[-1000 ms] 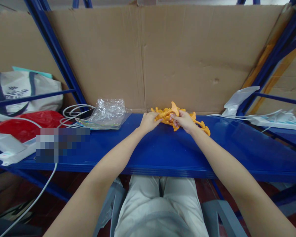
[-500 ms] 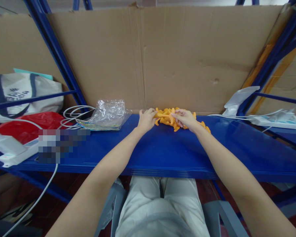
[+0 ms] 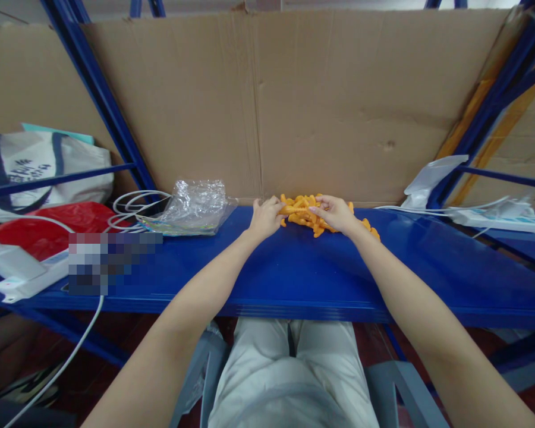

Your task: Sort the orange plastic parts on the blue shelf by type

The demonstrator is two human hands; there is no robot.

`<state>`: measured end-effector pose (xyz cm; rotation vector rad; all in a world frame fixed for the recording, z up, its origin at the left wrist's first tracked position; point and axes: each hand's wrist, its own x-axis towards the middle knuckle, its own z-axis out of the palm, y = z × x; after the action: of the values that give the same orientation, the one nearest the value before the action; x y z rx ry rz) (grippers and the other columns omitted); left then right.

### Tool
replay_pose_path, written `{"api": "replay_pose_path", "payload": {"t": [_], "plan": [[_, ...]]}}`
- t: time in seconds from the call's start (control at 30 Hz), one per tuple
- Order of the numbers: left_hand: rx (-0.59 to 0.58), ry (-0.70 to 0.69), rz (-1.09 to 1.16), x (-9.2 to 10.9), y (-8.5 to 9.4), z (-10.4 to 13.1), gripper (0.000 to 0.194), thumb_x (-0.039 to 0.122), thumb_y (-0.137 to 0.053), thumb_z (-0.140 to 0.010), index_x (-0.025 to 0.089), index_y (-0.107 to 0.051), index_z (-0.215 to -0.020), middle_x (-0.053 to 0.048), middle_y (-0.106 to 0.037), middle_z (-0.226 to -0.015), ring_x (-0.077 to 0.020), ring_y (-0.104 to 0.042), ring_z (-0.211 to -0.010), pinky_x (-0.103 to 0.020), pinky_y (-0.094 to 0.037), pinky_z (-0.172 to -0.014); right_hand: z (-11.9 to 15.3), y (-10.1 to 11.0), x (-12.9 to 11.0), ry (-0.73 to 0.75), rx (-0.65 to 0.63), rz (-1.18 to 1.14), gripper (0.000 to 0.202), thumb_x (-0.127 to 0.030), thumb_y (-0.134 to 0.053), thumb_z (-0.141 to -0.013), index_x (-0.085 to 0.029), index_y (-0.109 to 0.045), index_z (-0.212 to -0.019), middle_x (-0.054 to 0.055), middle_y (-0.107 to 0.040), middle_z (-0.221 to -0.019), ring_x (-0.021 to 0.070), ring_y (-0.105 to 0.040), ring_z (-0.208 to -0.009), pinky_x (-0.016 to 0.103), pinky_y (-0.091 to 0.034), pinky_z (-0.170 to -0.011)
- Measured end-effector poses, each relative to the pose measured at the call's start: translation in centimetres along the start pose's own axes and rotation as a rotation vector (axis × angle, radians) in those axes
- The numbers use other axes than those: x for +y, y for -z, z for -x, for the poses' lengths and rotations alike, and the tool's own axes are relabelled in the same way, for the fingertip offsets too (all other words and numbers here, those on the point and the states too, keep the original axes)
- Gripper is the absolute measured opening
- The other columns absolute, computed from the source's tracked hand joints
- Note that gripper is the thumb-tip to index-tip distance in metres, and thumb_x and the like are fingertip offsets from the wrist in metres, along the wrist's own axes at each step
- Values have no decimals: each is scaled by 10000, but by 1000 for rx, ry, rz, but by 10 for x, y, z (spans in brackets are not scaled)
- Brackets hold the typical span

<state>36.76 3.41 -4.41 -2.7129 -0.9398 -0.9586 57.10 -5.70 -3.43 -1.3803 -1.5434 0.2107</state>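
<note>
Several small, curved orange pieces (image 3: 320, 227) lie in a pile at the back of the blue shelf surface; their exact kind is too small to make out. A straight orange strip (image 3: 299, 210) runs from my left hand toward the right across the pile. My left hand (image 3: 266, 217) is closed on the strip's left end. At its right end, my right hand (image 3: 334, 213) has thumb and fingers pinched together. Whether a separate piece sits between those fingertips is hidden. More orange pieces (image 3: 371, 229) show to the right, beyond my right wrist.
Cardboard (image 3: 321, 107) stands upright behind the blue shelf (image 3: 289, 273). Left are a clear plastic bag (image 3: 200, 205), white cables, a red bag (image 3: 89, 217), a power strip (image 3: 31, 279) and a cloth bag (image 3: 80, 166). Another power strip (image 3: 503, 220) lies right. A person's leg shows lower left.
An orange piece that stood up at my right fingertips now no longer shows there, leaving more of the strip visible. Both hands stay nearly in place.
</note>
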Motion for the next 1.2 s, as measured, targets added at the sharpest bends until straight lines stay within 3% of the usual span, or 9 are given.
{"api": "replay_pose_path", "payload": {"t": [0.27,0.4,0.53,0.7,0.8,0.93,1.07,1.2], "plan": [[14,17,9,0,-2,-2,206,188,-610,-887,236,-722,-1053,-79,-700,-1130,-271,-628,-1142,-527,-367,-1071,5,-2,-1,91,30,156,340,-467,-593,-894,-207,-656,-1103,-65,-464,-562,125,-423,-520,246,-357,-556],[10,19,14,0,-2,-2,178,207,-619,-888,229,-721,-1032,-80,-703,-1113,-275,-631,-1134,-515,-374,-1057,8,0,-6,128,41,261,304,-390,-577,-912,-214,-665,-1144,-34,-560,-592,157,-542,-576,270,-426,-633],[14,36,4,1,0,-1,195,192,-589,-904,213,-714,-1052,-94,-693,-1161,-271,-629,-1144,-495,-370,-1058,10,1,-11,84,-32,166,296,-419,-594,-913,-230,-679,-1124,14,-691,-710,187,-651,-645,287,-488,-648],[64,18,-47,2,3,0,264,179,-539,-911,213,-707,-1112,-115,-681,-1171,-286,-629,-1121,-475,-393,-1010,7,-2,-15,-77,-23,-131,424,-622,-591,-899,-217,-689,-977,52,-740,-784,180,-676,-597,262,-496,-500],[86,-4,-75,4,4,1,312,161,-526,-900,216,-705,-1148,-118,-680,-1158,-290,-634,-1095,-475,-397,-1000,4,-4,-18,-235,25,-281,423,-636,-663,-856,-214,-663,-883,50,-728,-714,178,-670,-545,249,-478,-425],[92,-22,-104,6,4,1,359,131,-509,-887,216,-705,-1175,-127,-681,-1152,-304,-634,-1093,-507,-375,-1026,5,-4,-27,-415,34,-394,314,-493,-771,-827,-209,-635,-827,52,-732,-695,173,-690,-561,236,-510,-431],[90,-10,-117,6,4,1,399,92,-493,-879,212,-700,-1198,-134,-672,-1188,-306,-638,-1101,-512,-372,-1025,9,-1,-36,-578,-38,-487,159,-275,-755,-865,-191,-623,-889,80,-763,-764,137,-675,-543,231,-553,-486],[89,-1,-128,6,5,0,432,63,-458,-879,211,-697,-1207,-132,-673,-1226,-297,-648,-1100,-502,-381,-1016,10,0,-37,-606,-88,-522,121,-184,-728,-875,-181,-609,-902,74,-757,-761,118,-664,-535,210,-562,-506]]}}
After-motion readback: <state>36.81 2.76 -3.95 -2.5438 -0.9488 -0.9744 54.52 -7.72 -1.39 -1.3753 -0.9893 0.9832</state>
